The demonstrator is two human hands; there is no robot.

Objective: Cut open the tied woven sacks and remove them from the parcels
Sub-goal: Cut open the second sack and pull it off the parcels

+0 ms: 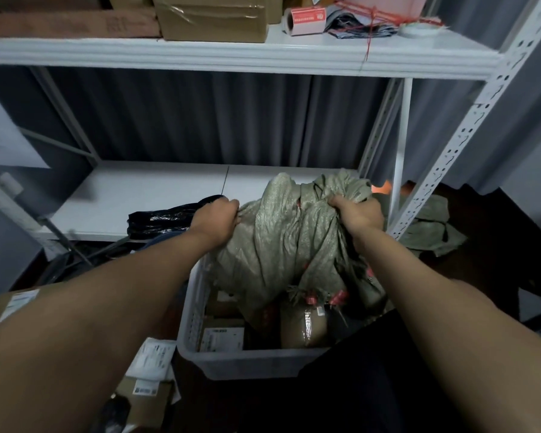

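Observation:
A crumpled green woven sack [281, 242] hangs over a white slatted plastic crate [194, 310]. My left hand [216, 218] grips the sack's left edge. My right hand [358, 212] clutches a bunch of the sack at its upper right. The sack's frayed lower edge with red ties [325, 297] dangles just above brown taped parcels [303, 326] and a labelled box [221, 339] inside the crate. Both hands hold the sack up above the crate.
A white metal shelf unit [444, 164] stands behind the crate, with a black plastic bag [160, 218] on its lower board. Another green sack [434, 229] lies on the floor at right. Labelled parcels [150, 360] and a cardboard box [16, 304] lie at left.

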